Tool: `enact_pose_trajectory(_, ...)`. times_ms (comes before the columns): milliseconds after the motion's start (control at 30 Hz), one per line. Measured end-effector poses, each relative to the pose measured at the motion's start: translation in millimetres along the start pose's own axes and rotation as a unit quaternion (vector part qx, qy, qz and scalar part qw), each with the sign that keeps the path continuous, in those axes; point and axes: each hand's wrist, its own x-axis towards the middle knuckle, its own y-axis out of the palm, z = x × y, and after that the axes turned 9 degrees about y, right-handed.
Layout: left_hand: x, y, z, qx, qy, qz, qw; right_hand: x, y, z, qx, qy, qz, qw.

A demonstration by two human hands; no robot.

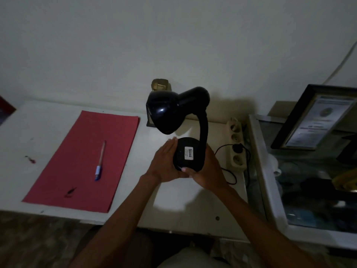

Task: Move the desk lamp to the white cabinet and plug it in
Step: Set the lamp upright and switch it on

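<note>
A black desk lamp (pixel 190 151) with a gooseneck and a round base is held above the white cabinet top (pixel 185 206). Its base carries a white label, and its shade points down and to the left. My left hand (pixel 164 163) presses against the left side of the base. My right hand (pixel 207 171) wraps the right side and the front edge. The lamp's black cord (pixel 229 175) runs from behind my right hand to a black plug (pixel 237 148) that sits in a white power strip (pixel 235 142) at the cabinet's right edge.
A red folder (pixel 83 161) with a pen (pixel 100 161) on it lies on the left part of the white top. A glass-topped case (pixel 309 180) with a framed certificate (pixel 316 120) stands to the right. A small brass object (pixel 160 85) sits against the wall behind the lamp.
</note>
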Motion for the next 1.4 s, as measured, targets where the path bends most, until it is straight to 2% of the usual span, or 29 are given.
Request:
enact_pose_trajectory(100, -5, 3, 2, -0.041, -0.022, -0.005, 0.999, 4, 4, -9, 0.037, -0.002, 0.027, 0.999)
enact_pose_trajectory(267, -19, 16, -6, -0.067, -0.007, -0.115, 0.991, 15, -12, -11, -0.009, 0.031, 0.095, 0.995)
enact_pose_trajectory(433, -18, 34, -30, -0.04, -0.078, -0.178, 0.98, 3, -14, -10, 0.02, 0.045, 0.051, 0.997)
enact_pose_trajectory(533, -4, 43, -41, -0.024, -0.135, -0.165, 0.977, -8, -13, -12, -0.006, 0.054, -0.006, 0.998)
enact_pose_trajectory(667, 17, 48, -47, -0.014, -0.154, -0.142, 0.978, -11, -14, -17, -0.155, 0.031, -0.087, 0.984)
enact_pose_trajectory(800, 33, 46, -42, -0.014, -0.15, -0.128, 0.98, 4, -14, -9, -0.306, 0.018, -0.038, 0.951)
enact_pose_trajectory(933, 41, 41, -31, -0.033, -0.132, -0.095, 0.986, 22, -14, -5, -0.463, 0.02, 0.045, 0.885)
enact_pose_trajectory(1100, 25, 37, -23, -0.055, -0.113, -0.075, 0.989, 25, -6, -1, -0.429, 0.046, 0.019, 0.902)
enact_pose_trajectory(1267, -3, 46, -17, 0.131, -0.117, -0.032, 0.984, 33, 0, 1, -0.406, 0.056, 0.015, 0.912)
enact_pose_trajectory(1400, -14, 48, -12, 0.163, -0.126, -0.004, 0.979, 39, 0, -2, -0.409, 0.062, 0.021, 0.91)
